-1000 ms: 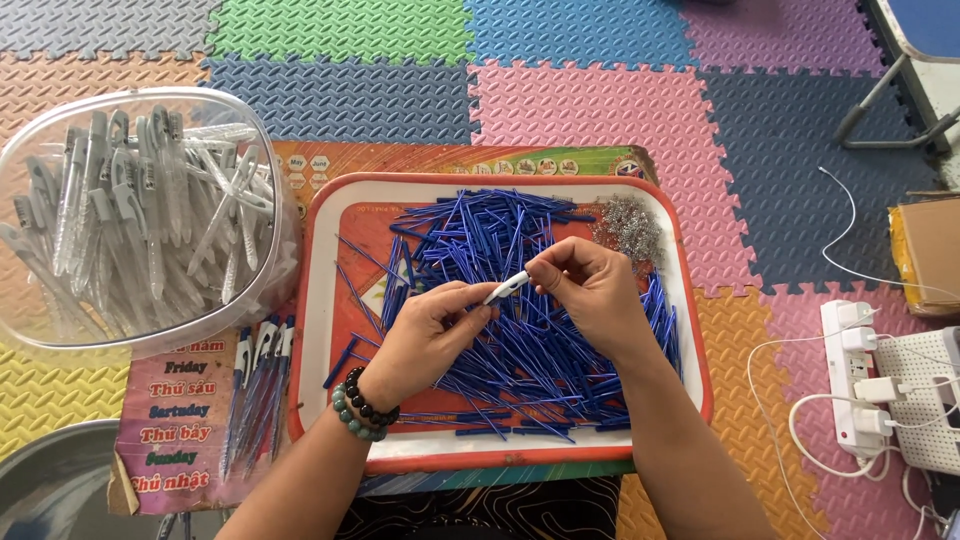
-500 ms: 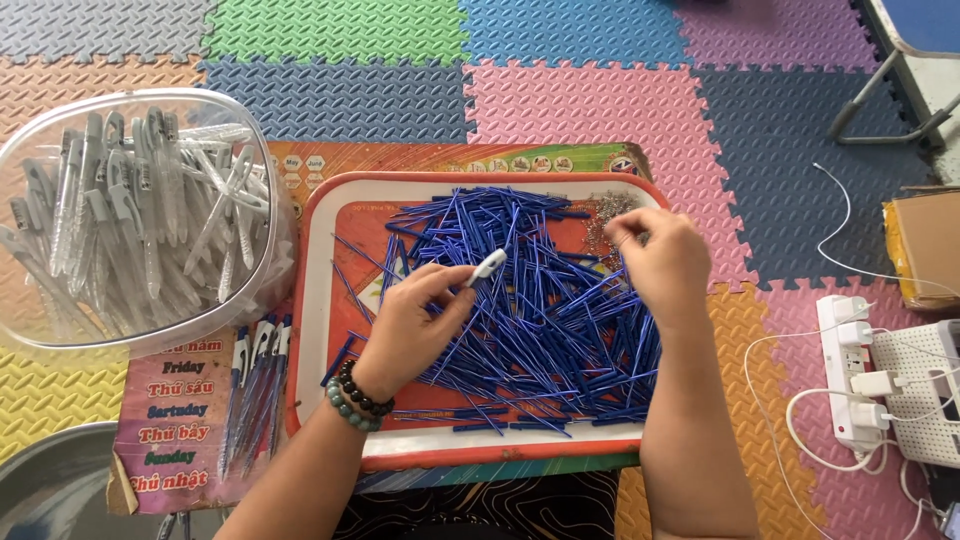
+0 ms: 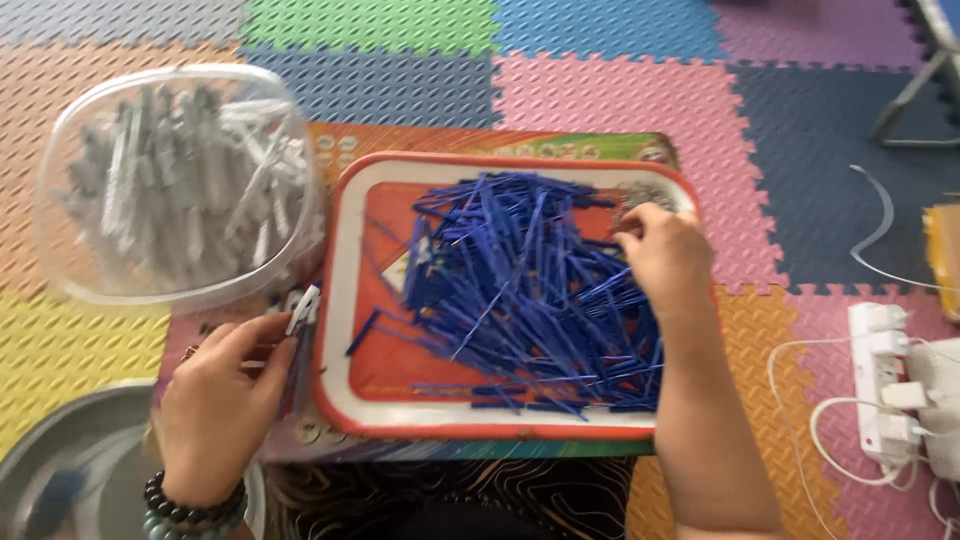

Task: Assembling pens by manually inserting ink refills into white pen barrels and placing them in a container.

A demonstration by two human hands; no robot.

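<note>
A red-rimmed white tray holds a heap of thin blue pen refills and a small grey pile of springs at its far right corner. My left hand is left of the tray, pinching a small white pen part just above a row of dark pens on the mat. My right hand rests on the refills by the springs, fingers curled downward; whether it grips anything is hidden.
A clear plastic tub of grey-white pen barrels stands at the left. A metal bowl is at the lower left. A white power strip with cables lies at the right. Coloured foam floor tiles surround everything.
My hands have parted. The left hand carried the white pen part off the tray to the left, and the right hand reached to the far right corner by the springs.
</note>
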